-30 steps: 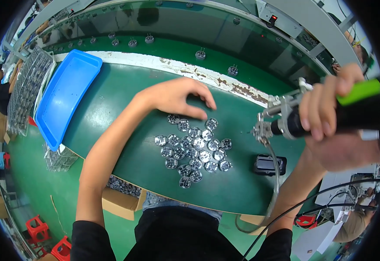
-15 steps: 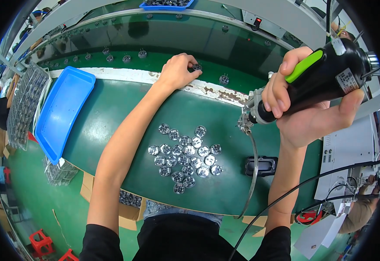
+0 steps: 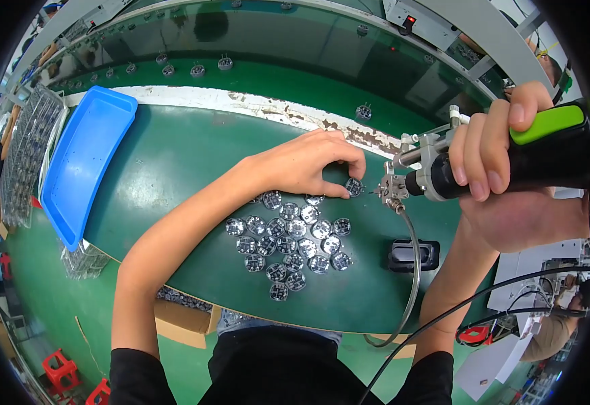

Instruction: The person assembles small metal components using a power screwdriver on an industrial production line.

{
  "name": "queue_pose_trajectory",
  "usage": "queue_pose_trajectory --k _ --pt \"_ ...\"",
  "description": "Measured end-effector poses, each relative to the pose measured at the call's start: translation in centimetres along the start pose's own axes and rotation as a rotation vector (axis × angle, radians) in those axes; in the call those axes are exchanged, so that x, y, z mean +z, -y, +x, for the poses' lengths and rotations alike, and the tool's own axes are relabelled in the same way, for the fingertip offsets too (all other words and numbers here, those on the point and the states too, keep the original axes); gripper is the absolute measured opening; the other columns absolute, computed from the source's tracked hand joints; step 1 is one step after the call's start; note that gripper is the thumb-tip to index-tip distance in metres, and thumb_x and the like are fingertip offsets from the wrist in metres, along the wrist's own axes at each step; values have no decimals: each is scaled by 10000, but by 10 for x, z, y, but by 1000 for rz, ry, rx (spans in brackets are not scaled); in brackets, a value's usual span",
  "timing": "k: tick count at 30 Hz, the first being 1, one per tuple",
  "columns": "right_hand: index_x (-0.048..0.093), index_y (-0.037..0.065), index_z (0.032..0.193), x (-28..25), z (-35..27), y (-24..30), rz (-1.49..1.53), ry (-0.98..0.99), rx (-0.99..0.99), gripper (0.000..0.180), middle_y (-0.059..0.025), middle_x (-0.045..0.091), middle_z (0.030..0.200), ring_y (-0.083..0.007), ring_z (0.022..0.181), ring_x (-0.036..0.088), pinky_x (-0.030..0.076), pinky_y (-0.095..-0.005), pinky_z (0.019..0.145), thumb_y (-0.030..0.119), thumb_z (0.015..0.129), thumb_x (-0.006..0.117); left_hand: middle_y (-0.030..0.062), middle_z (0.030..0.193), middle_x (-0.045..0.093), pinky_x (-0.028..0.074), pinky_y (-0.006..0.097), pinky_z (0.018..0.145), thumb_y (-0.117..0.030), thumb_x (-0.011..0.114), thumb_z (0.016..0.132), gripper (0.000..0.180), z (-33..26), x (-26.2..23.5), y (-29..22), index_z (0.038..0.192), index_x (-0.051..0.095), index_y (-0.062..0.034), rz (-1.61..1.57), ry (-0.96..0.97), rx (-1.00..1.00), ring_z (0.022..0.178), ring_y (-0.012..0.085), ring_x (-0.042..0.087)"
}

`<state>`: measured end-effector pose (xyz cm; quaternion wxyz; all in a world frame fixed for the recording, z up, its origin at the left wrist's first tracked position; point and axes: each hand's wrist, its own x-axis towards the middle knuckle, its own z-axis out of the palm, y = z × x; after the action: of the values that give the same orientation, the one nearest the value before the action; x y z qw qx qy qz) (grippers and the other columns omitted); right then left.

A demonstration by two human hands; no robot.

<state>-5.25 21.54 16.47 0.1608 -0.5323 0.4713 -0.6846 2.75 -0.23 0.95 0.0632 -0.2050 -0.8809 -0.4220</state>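
Note:
Between its thumb and forefinger, my left hand [image 3: 305,163] pinches a small round electronic part [image 3: 354,186] just above the green tabletop [image 3: 180,169]. My right hand [image 3: 514,219] is wrapped round a black power screwdriver [image 3: 548,162] with a green lever, held nearly level. Its metal nose [image 3: 393,186] points left at the part, with a small gap between them. A clear hose [image 3: 414,270] hangs from the nose. Nearer me, a loose cluster of similar round parts [image 3: 296,228] lies on the table, some partly hidden by my left wrist.
A blue tray [image 3: 85,165] stands at the left, beside stacked wire-like racks [image 3: 28,158]. Beyond a worn white rail [image 3: 241,101], a green belt [image 3: 274,71] carries more parts [image 3: 225,63]. A black holder [image 3: 413,256] sits near my right forearm; a black cable [image 3: 484,283] crosses there.
My left hand has come off the belt, moving right and nearer me with the round part. The screwdriver has swung to a more level pose, and my right hand has shifted right.

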Motion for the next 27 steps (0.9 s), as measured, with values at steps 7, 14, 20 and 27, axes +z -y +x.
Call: queue_pose_trajectory --k 7,14,20,27 --pt "487 37 1050 -10 1 -14 40 49 -15 977 11 461 590 -89 440 437 383 -246 468 972 775 433 -3 1018 749 501 389 932 -136 861 781 165 -5 -5 -3 890 746 -92 154 -10 141 1015 248 642" --pt "488 37 1045 -21 -3 -12 65 99 -49 987 13 460 586 -87 438 436 378 -243 463 982 770 419 22 1078 710 483 415 954 -200 889 760 310 1 -2 -6 991 721 -78 -48 -11 -6 1051 285 626" --pt "488 37 1040 -7 10 -31 101 140 -69 996 14 458 582 -85 435 436 374 -239 458 991 766 407 23 1059 697 455 430 955 -296 884 777 356 -1 2 10 1021 729 -88 68 81 59 1087 255 630" --pt "489 38 1035 13 20 -49 132 181 -88 1006 16 456 578 -83 433 435 369 -235 453 1001 762 392 19 1008 686 435 417 965 -330 891 767 360 0 7 13 954 713 -80 59 29 80 1077 250 627"
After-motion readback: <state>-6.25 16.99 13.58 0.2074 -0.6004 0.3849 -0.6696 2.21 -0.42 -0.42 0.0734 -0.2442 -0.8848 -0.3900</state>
